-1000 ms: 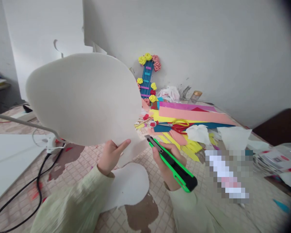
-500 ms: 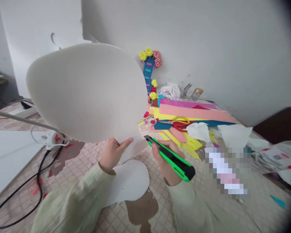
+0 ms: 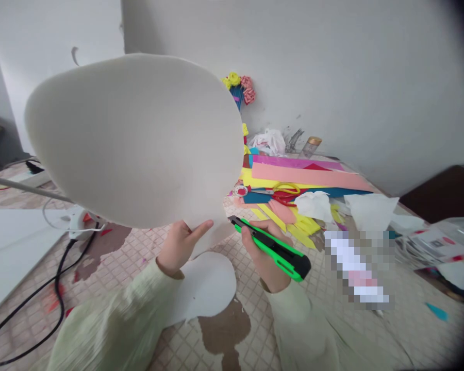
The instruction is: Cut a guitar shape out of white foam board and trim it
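Observation:
A large white curved sheet (image 3: pixel 139 139) with rounded edges stands tilted up across the left and middle of the view. My left hand (image 3: pixel 181 245) grips its lower narrow part, thumb stretched along the front. Closed around a green and black utility knife (image 3: pixel 282 250) is my right hand (image 3: pixel 265 257); the knife's tip points left, close to the sheet's lower right edge. Whether the blade touches the sheet I cannot tell. Below my left hand a white rounded piece (image 3: pixel 212 283) lies on the tabletop (image 3: pixel 263 330).
Coloured sheets (image 3: pixel 309 176) lie at the back right, with yellow-handled scissors (image 3: pixel 286 189) on them. Crumpled white tissue (image 3: pixel 313 205) and a plastic bag (image 3: pixel 441 239) are further right. A black cable (image 3: pixel 60 283) loops at left. Yellow and pink flowers (image 3: pixel 248 88) stand against the wall.
The white sheet has grown larger in view and spread up and rightward, covering more of the flowers. The knife has tilted slightly flatter. Both hands keep their holds.

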`<state>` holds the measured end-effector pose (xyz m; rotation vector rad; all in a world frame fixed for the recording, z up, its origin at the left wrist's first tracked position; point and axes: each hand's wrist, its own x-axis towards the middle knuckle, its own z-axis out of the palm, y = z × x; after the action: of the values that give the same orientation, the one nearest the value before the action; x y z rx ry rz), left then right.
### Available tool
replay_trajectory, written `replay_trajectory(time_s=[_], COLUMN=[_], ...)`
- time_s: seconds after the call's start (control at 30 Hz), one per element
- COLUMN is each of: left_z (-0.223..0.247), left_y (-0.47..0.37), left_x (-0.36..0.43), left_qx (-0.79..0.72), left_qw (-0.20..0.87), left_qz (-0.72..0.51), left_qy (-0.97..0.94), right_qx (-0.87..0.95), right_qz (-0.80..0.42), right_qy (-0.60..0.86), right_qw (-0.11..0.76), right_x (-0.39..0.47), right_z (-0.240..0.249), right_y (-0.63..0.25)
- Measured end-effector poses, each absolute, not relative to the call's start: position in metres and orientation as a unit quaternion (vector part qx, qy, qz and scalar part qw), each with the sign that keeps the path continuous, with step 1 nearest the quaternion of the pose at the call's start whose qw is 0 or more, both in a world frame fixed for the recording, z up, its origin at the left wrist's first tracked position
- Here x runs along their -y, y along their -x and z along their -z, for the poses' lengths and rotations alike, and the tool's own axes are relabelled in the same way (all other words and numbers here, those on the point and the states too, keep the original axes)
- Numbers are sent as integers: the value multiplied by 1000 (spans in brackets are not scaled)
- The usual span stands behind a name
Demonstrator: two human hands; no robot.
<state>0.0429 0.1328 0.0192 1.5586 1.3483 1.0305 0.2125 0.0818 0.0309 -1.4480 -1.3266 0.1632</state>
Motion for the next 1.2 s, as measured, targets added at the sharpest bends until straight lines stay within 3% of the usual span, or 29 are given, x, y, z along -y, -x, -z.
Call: replay_trajectory(time_s=[0.2,0.43,0.77,1.2], left_z=[-23,-23,-25,-28], left_y=[-45,-47,-47,-49], left_x=[-131,-128,-128,-123], left_qx=[-562,-570,-583,-571], left_qw=[357,339,338,346], left_qz=[-367,-363,-358,-382], left_qy=[-649,-655,-647,-639], right_qx=[554,560,517,489], right_qz=[-127,-103,-187,-199], right_qy=[615,621,625,618], right_qw=[547,539,554,583], right_x=[-83,-77,-78,-75], right_z=[-28,-31,-24,-23], right_y=[-214,-214,-210,-204])
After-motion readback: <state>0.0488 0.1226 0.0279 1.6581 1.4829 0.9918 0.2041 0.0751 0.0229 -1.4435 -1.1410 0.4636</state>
